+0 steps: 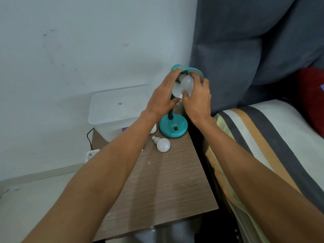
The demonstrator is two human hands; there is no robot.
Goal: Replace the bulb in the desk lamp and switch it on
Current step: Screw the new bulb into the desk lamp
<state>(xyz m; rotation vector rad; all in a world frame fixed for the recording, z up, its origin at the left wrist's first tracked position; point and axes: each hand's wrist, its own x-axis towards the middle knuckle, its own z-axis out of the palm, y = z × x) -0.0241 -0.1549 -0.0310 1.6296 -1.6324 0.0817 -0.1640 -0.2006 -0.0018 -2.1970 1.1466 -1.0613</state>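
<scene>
1. Step in hand, as I judge it: a bulb is being turned at the socket; whether it is going in or coming out cannot be told from this view
2. Right hand (197, 99), centre of the frame: fingers curled round the frosted white round bulb (187, 82), thumb pressed on its lower side; the bulb sits at the mouth of the teal metal lamp shade (191, 69)
3. Left hand (163, 97), just left of it: fingers fairly straight, laid along the shade's outer side with the thumb below, steadying it; how firm that hold is cannot be told
4. Second white bulb with a silver screw base (162, 143) lies loose on the brown wood-grain surface (157, 181), just below and left of the teal round lamp base (173, 128)
5. Black rocker switch (175, 128) sits on the base's front, untouched
6. Next move calls for small twists while the shade is held steady, then a hand freed for the switch
7. Edges: the base stands near the surface's right edge, beside the striped bed (263, 137); the loose bulb could roll
8. Room: a translucent plastic box (114, 111) crowds the upper left of the surface; the lower half of the surface offers open room under the forearms
</scene>
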